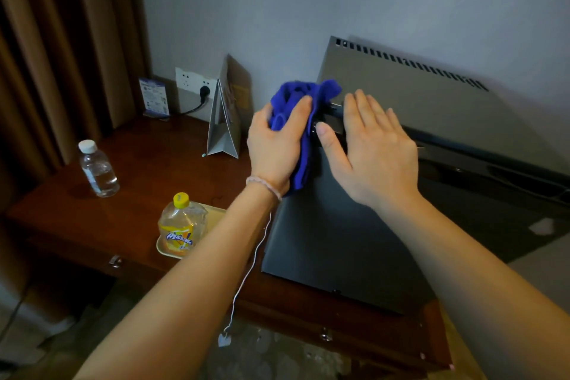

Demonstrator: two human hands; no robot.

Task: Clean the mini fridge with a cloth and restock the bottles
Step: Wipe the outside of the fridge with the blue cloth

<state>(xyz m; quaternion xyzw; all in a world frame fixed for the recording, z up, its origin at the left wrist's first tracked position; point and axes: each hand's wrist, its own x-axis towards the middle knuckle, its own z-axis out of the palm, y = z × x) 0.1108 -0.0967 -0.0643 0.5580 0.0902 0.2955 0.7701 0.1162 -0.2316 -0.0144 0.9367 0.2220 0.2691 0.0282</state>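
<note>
Head view puts me in the wiping step, working the top front corner of the dark grey metal mini fridge [339, 241], which stands on the reddish-brown wooden desk [148, 163]. My left hand [274, 148] grips the bunched blue microfibre cloth [300, 108] against that corner. My right hand [374, 148] lies flat, fingers straight, on the top front edge, seemingly steadying it. Both hands are close together. Next I'd judge: open the door and wipe inside. Restocking waits: the clear plastic water bottle [98, 168] and the yellow-capped drink bottle [182, 224] stand on the desk.

Wooden desk [148, 163] carries mini fridge [339, 241], water bottle [98, 168], tray [216, 216], card [225, 114].
</note>
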